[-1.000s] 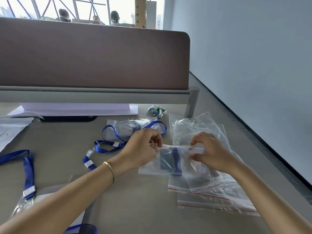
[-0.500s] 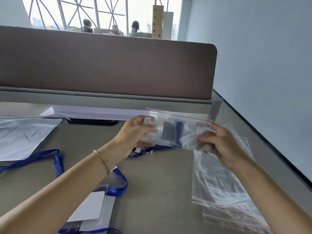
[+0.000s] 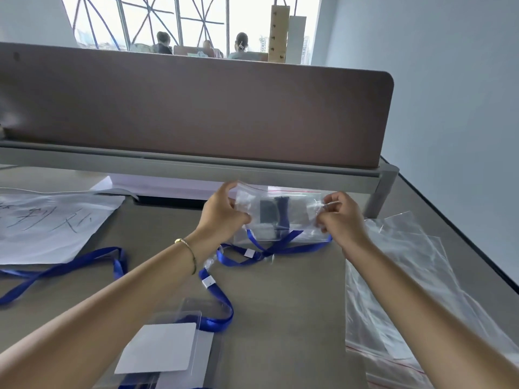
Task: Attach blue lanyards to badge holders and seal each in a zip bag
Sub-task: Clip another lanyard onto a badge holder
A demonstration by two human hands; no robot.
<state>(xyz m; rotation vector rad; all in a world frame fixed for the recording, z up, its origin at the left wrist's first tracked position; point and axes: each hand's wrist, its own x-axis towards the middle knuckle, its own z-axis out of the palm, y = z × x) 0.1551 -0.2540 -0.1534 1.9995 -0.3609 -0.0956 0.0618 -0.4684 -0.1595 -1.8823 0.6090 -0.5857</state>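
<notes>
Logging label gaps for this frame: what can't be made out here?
- Zip bag, head view: whether its strip is pressed shut; glare and both hands cover the ends.
- Left hand and right hand: fingertips hidden behind the plastic.
- Badge holder: lower part cut off by the bottom edge.
- Paper sheet: handwriting blurred, left part cropped.
</notes>
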